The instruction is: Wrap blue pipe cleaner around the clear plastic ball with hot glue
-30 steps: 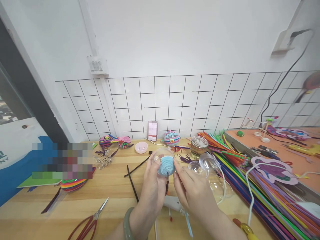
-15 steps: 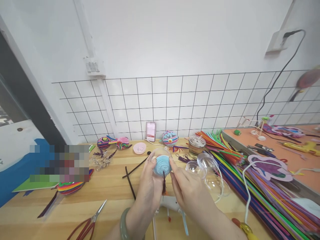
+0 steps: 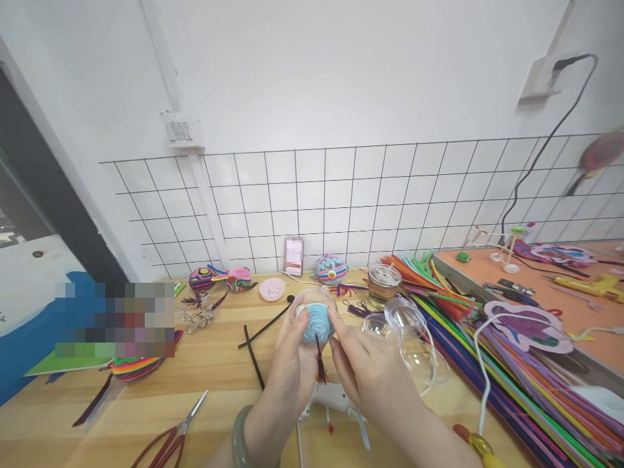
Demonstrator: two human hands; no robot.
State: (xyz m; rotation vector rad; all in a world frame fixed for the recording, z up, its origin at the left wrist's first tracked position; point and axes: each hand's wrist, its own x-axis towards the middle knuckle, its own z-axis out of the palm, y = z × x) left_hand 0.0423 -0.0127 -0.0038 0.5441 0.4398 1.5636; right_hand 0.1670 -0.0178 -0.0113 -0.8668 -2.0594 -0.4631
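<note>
A clear plastic ball (image 3: 303, 300) is held up in front of me, with a coil of light blue pipe cleaner (image 3: 318, 322) covering the side toward me. From the coil hangs a dark tassel (image 3: 321, 368). My left hand (image 3: 291, 364) is closed around the ball's left side and underside, its thumb on the blue coil. At the right edge, my right hand (image 3: 368, 364) presses the coil with its index finger, the other fingers curled. Beneath the hands lies a white glue gun (image 3: 331, 398), partly hidden, with a light blue strip (image 3: 363, 432) beside it.
Red-handled scissors (image 3: 171, 439) lie at front left. Clear half-shells (image 3: 405, 316), a jar (image 3: 384, 285) and bundled pipe cleaners (image 3: 507, 377) are to the right. A pink dish (image 3: 272, 289), a phone (image 3: 293, 256) and a decorated ball (image 3: 332, 268) stand at the back.
The ball has tilted slightly, so the blue coil faces a little lower and more clear shell shows above it. The tassel's end has swung a bit right. Both hands keep their hold.
</note>
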